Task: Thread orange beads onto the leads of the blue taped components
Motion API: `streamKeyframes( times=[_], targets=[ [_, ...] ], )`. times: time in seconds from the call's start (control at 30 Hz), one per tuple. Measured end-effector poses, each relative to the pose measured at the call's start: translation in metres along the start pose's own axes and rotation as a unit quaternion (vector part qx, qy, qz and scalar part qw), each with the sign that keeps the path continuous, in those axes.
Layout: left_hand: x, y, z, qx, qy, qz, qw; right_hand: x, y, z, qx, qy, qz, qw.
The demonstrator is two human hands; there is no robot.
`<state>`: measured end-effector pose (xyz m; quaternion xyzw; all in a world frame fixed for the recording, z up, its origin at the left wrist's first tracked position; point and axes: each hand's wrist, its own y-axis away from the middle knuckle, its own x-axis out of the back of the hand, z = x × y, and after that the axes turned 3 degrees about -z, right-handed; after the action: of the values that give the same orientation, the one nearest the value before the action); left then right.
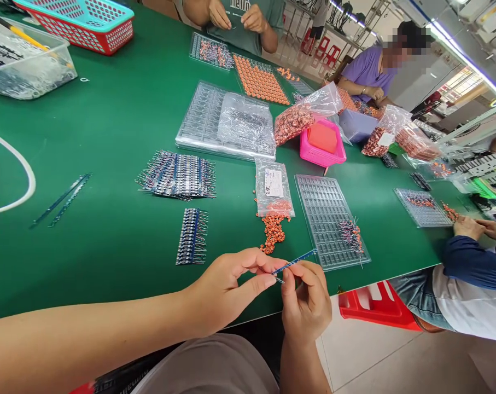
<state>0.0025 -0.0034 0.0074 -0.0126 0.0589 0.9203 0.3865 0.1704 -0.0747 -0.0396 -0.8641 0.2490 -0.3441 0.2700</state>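
Observation:
Near the front edge of the green table, my left hand [239, 287] pinches one end of a thin blue circuit-board strip [302, 257]. Thumb and forefinger of my right hand [307, 301] close on the strip beside it, with a small wired end showing below; the exact grip is partly hidden. Just beyond my hands lies a pile of small orange ring-like parts [274, 231], spilling from a clear labelled bag [273, 186]. To the right, a clear compartment tray [325, 213] holds a bunch of wired orange parts [353, 236].
Left of the bag lie a large stack of wired board strips [178, 175] and a smaller one [191, 236]. Two bare strips [63, 200] lie farther left. Clear trays [206, 117] and a pink basket [324, 156] stand behind. Co-workers sit across and at the right.

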Motion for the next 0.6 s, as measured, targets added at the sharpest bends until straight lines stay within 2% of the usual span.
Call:
streamKeyframes(
  times=[0.4, 0.6],
  targets=[
    [0.0030, -0.0011, -0.0019, -0.044, -0.039, -0.005, 0.998, -0.0003, 0.0018, 0.0008, 0.002, -0.035, -0.002, 0.999],
    [0.0036, -0.0015, 0.0035, -0.072, -0.055, 0.001, 0.996, 0.0005, 0.0009, 0.0020, 0.035, -0.025, -0.014, 0.999]
  ],
)
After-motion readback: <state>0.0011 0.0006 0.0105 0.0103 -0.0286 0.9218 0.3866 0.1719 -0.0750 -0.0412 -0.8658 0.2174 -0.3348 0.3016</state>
